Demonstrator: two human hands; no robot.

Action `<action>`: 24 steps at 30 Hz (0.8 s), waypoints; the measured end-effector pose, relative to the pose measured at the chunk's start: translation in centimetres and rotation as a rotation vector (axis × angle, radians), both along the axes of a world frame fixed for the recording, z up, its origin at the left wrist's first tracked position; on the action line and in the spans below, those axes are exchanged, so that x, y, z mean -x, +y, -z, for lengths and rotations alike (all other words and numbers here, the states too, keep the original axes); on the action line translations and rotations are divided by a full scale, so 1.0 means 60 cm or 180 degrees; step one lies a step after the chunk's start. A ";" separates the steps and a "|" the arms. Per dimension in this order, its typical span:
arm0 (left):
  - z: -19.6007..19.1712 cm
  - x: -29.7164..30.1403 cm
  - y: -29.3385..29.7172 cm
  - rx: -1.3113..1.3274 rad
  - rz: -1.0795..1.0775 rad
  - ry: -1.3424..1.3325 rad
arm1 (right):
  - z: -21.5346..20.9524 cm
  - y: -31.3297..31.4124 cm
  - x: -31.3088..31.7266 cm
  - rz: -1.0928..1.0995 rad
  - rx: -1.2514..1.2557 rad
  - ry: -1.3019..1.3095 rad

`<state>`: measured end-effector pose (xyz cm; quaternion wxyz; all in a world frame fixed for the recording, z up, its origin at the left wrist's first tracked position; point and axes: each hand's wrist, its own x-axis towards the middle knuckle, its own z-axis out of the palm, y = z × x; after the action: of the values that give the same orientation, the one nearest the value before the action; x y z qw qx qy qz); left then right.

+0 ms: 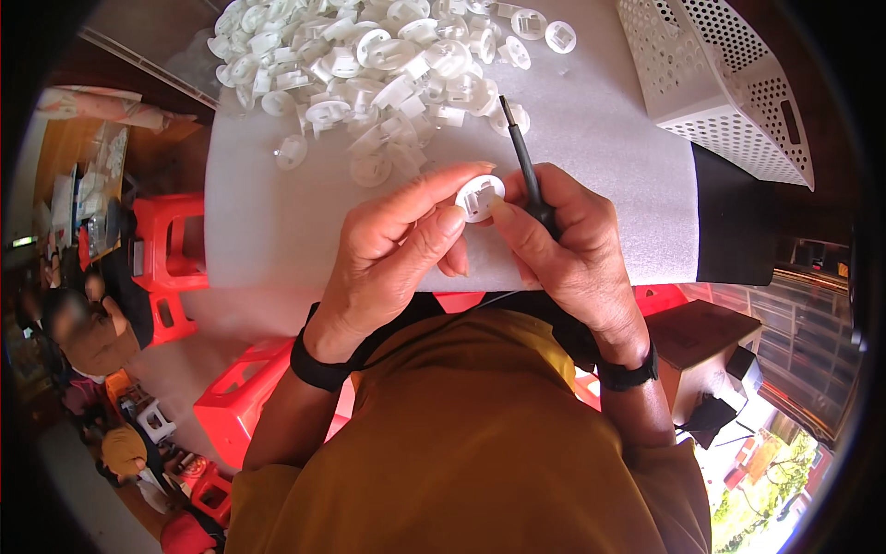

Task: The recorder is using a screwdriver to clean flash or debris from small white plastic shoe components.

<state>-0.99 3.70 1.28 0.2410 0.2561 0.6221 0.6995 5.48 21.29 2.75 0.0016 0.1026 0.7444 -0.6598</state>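
Between my two hands, above the near part of the table, is a small round white plastic part (pixel 479 197) with a rectangular recess in its face. My left hand (pixel 399 245) pinches its left edge between thumb and fingers. My right hand (pixel 577 235) touches its right edge with the thumb and also grips a black soldering iron or screwdriver-like tool (pixel 522 152), whose thin shaft points up and away; its exact kind I cannot make out. Beyond the hands lies a large loose heap of similar white plastic parts (pixel 369 65).
A white perforated plastic basket (pixel 729 92) lies at the table's far right. The table (pixel 637 203) has a pale covering. Red plastic stools (pixel 171 240) stand at the left, another (pixel 242 397) close by my left arm. A brown box (pixel 697 346) is at my right. Other people (pixel 88 332) sit further left.
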 end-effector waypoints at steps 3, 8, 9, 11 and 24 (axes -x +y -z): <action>0.000 0.001 -0.002 0.0054 0.0003 0.0033 | -0.001 -0.001 0.000 -0.0014 0.0010 0.0007; 0.000 0.000 0.001 -0.0002 -0.0059 0.0066 | -0.008 -0.003 -0.002 0.0011 0.0016 -0.0011; 0.001 0.000 0.001 -0.0003 -0.0058 0.0062 | -0.011 -0.004 -0.002 0.0013 0.0015 -0.0014; 0.003 0.000 0.001 0.0016 -0.0155 0.0015 | -0.019 -0.006 0.000 0.0065 -0.0050 0.0033; 0.003 0.001 0.002 -0.0156 -0.0047 -0.0145 | -0.026 0.002 0.003 0.0055 -0.0217 -0.0005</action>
<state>-1.06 3.81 1.09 0.2436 0.2412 0.6011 0.7219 5.30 21.39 4.30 -0.0070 0.1094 0.7655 -0.6340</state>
